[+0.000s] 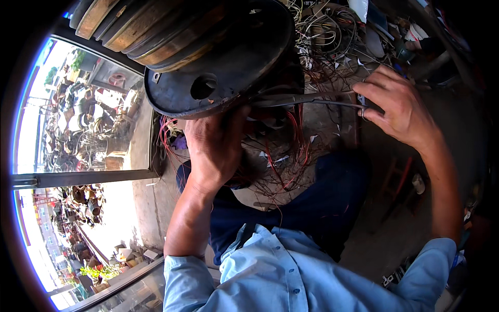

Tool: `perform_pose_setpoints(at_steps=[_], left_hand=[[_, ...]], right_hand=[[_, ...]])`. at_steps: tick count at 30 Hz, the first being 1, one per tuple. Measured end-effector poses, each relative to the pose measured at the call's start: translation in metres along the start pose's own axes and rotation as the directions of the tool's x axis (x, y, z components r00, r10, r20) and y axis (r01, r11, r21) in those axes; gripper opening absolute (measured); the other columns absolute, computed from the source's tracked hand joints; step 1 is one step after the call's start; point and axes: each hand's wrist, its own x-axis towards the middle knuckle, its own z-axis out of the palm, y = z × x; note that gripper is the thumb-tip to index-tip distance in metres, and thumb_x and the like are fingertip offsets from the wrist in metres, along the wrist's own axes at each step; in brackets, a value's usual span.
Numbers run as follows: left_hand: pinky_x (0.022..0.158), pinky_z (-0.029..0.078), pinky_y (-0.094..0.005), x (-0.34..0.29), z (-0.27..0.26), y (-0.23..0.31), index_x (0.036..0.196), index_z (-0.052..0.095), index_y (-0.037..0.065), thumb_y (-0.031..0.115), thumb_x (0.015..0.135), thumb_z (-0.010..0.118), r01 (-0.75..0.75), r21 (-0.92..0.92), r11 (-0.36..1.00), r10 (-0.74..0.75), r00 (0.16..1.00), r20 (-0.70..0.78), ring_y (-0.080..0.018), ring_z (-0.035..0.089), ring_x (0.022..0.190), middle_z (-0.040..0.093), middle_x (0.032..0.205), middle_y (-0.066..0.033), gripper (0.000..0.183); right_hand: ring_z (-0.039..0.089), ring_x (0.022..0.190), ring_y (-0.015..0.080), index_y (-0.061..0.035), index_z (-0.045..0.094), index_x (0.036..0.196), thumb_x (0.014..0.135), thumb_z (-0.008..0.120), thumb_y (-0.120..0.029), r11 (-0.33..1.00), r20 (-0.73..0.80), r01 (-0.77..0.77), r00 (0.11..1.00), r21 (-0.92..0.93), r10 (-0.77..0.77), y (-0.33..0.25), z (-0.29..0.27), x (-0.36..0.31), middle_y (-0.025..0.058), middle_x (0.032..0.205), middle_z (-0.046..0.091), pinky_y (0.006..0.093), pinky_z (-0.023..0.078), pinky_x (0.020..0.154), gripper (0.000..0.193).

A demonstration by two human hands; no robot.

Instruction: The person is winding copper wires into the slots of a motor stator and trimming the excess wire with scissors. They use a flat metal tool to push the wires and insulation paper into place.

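Note:
A large dark round metal plate (228, 78) with a round hole hangs at the upper middle, joined to a ribbed black and rusty-brown body (156, 34). My left hand (213, 143) reaches up against the plate's lower edge, and its fingers are hidden there. Off to the right, my right hand (392, 101) grips the spread ends of a long tool with two thin dark arms (317, 99), thumb on one arm and fingers on the other. Those arms run left under the plate, where the tool's far end is hidden. Red wires (299, 125) dangle just below them.
Tangled wires and cables (332, 31) are heaped at the upper right. More thin wires and white scraps lie on the floor between my knees (340, 179). A metal-framed window (83, 179) stands on the left, with piled scrap (78, 112) outside.

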Motion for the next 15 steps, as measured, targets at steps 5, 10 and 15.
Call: perform_pose_setpoints(at_steps=[5, 10, 15], left_hand=[[0.097, 0.049, -0.0401, -0.010, -0.009, -0.008, 0.120, 0.074, 0.002, 0.000, 0.092, 0.074, -0.162, 0.188, 0.969, 0.177, 0.982, -0.064, -0.0315, 0.067, 0.107, 0.075, 0.110, -0.0151, 0.028], [0.086, 0.052, -0.0394, -0.012, -0.015, -0.015, 0.115, 0.073, 0.002, -0.002, 0.091, 0.071, -0.154, 0.192, 0.969, 0.173, 0.981, -0.083, -0.0283, 0.068, 0.092, 0.073, 0.103, -0.0135, 0.024], [0.077, 0.053, -0.0356, -0.005, -0.029, -0.017, 0.114, 0.072, 0.001, -0.003, 0.090, 0.069, -0.150, 0.136, 0.979, 0.147, 0.989, 0.030, -0.0219, 0.067, 0.080, 0.071, 0.095, -0.0104, 0.024]], right_hand=[[0.065, 0.088, 0.0348, 0.0030, 0.072, 0.108, 0.072, 0.083, -0.001, 0.997, 0.066, -0.007, 0.998, 0.079, 0.002, -0.003, -0.017, 0.004, 0.0154, 0.092, 0.069, 0.0440, 0.054, 0.080, 0.038], [0.065, 0.088, 0.0354, 0.0047, 0.072, 0.108, 0.071, 0.081, 0.003, 0.996, 0.102, 0.035, 0.994, 0.083, -0.043, -0.008, -0.028, 0.024, 0.0162, 0.093, 0.069, 0.0436, 0.054, 0.079, 0.038], [0.064, 0.089, 0.0361, 0.0055, 0.071, 0.108, 0.070, 0.081, 0.004, 0.998, 0.169, 0.039, 0.984, 0.048, -0.046, -0.007, -0.045, 0.032, 0.0165, 0.093, 0.069, 0.0443, 0.053, 0.079, 0.040]])
